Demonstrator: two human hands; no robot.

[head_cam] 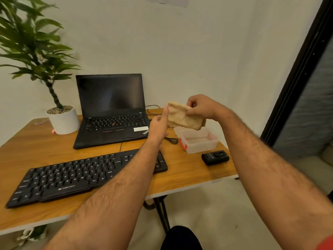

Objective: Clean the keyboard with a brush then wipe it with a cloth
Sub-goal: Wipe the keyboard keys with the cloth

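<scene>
A black keyboard (72, 175) lies across the front of the wooden table (189, 174), partly hidden by my left forearm. Above the table's right side, a folded beige cloth (182, 117) is held in the air. My right hand (201, 107) pinches the cloth's upper right edge. My left hand (159, 126) is raised against the cloth's left end with straight fingers touching it. No brush is visible.
An open black laptop (111, 112) stands behind the keyboard, with a potted plant (63, 120) to its left. A clear plastic box (198, 139) with red clips sits under the cloth, a small black device (215, 157) near the table's right edge. Cables run between laptop and box.
</scene>
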